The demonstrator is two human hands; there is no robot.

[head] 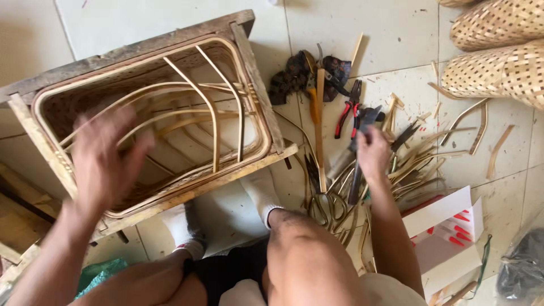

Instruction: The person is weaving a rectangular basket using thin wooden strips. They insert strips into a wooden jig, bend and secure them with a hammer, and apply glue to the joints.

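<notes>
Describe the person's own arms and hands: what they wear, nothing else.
Both forearms are bare, with no sleeves in view. The left hand and right hand wear no gloves; no rings, watch or bracelets show. The left hand is motion-blurred, so fine detail there cannot be told.

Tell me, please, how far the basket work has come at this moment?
Done: the woven basket sits in its wooden frame with a rim strip and several bent ribs across its opening. In hand: the left hand hovers, blurred, over the basket; the right hand reaches among the tools beside the red pliers. Left, probably: many loose bamboo strips lie unused on the floor.
</notes>
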